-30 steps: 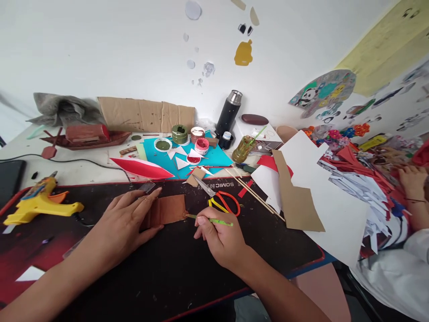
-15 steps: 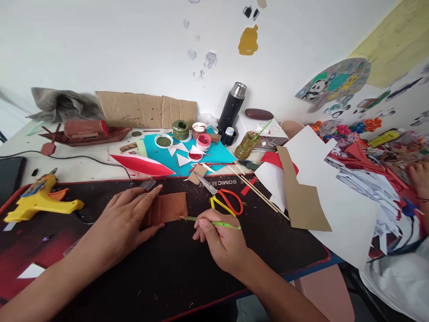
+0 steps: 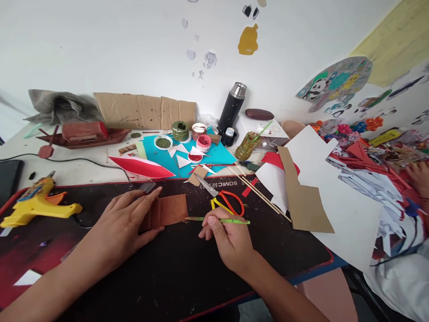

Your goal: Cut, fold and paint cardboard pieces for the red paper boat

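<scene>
My left hand grips the left part of a reddish-brown painted cardboard piece, fingers along its far side and thumb along its near side. The palm hides that end. In my right hand a thin green paintbrush is pinched between thumb and fingers. Its bristles are at the cardboard's lower right corner. Both hands are over the black desk mat. Open scissors with red and yellow handles lie just beyond my right hand.
A yellow glue gun lies at left, below a brown model boat. Paint jars stand on blue paper. Wooden sticks, cut cardboard and a murky brush-water jar are at right. Another person's hand shows far right.
My right hand and the paintbrush have moved slightly right, with the bristles now at the cardboard's corner edge. My left hand keeps its hold on the cardboard.
</scene>
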`<state>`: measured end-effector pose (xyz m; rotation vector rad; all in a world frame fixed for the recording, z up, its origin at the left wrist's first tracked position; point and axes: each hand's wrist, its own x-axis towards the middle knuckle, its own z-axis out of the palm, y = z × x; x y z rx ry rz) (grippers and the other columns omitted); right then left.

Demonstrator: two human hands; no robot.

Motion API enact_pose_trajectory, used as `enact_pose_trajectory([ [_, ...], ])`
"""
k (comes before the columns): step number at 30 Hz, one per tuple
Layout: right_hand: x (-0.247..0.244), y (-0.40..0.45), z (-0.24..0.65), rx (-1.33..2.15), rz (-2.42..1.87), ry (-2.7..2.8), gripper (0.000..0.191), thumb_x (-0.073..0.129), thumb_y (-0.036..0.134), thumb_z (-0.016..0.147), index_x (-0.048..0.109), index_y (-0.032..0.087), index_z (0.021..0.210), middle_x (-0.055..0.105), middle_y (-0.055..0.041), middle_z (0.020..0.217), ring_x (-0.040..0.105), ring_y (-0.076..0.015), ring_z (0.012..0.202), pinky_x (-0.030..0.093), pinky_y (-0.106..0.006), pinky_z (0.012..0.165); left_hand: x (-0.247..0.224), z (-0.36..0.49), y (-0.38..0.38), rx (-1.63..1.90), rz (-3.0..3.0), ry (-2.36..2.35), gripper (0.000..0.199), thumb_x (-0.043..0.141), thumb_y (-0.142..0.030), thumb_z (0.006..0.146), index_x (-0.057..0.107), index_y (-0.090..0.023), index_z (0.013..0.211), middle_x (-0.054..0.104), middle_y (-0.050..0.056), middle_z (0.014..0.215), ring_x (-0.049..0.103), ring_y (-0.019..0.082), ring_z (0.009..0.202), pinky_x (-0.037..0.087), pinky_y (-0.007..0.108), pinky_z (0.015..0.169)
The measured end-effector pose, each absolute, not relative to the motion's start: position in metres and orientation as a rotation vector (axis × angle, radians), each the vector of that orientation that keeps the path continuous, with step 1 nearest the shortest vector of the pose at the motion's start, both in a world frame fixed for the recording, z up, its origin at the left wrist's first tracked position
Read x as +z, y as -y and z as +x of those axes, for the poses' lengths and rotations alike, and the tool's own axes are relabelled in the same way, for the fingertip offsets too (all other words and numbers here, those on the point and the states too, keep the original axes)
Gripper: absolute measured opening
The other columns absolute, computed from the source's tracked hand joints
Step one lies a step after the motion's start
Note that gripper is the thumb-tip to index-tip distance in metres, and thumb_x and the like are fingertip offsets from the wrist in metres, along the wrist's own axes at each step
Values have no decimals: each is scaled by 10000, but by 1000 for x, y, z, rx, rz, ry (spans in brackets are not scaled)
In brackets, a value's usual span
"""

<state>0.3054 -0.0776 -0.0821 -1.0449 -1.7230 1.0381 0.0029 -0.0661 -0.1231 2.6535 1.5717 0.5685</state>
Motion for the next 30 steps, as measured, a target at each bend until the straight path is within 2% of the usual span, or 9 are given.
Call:
enact_pose_trajectory([
  [9, -77, 68, 288, 991, -993, 1813, 361, 471, 405, 1196, 696, 236, 970, 755, -12, 780, 787, -158, 703, 589, -249, 702, -124, 2, 66, 557, 2663, -1578, 846, 554, -607, 1078, 262, -233, 1778, 746, 228, 1387, 682, 458, 1305, 552, 591, 1045],
  [14, -76, 63, 300, 1000, -1090, 1784, 367, 469, 406, 1197, 685, 233, 955, 722, 5, 715, 796, -169, 700, 590, -262, 699, -124, 3, 65, 559, 2667, -1570, 859, 583, -592, 1070, 255, -229, 1777, 764, 212, 1386, 690, 438, 1306, 548, 567, 1061],
  [21, -71, 64, 278, 990, -1014, 1880, 364, 457, 420, 1196, 701, 239, 996, 780, -17, 802, 794, -160, 728, 588, -256, 724, -121, 5, 66, 587, 2581, -1571, 830, 590, -577, 1060, 340, -206, 1759, 774, 209, 1402, 685, 441, 1326, 540, 584, 1092],
  [26, -73, 53, 280, 966, -1125, 1875, 384, 461, 433, 1192, 711, 246, 967, 785, -25, 791, 792, -188, 755, 605, -292, 748, -124, 0, 64, 576, 2502, -1534, 930, 624, -720, 1017, 374, -217, 1759, 752, 219, 1451, 674, 451, 1358, 538, 595, 1119],
  [30, -76, 52, 288, 975, -1146, 1838, 391, 462, 448, 1191, 722, 240, 988, 770, -29, 779, 779, -191, 736, 624, -298, 721, -128, -21, 65, 588, 2483, -1450, 1144, 650, -866, 927, 228, -281, 1815, 668, 196, 1600, 642, 457, 1427, 542, 596, 1140],
])
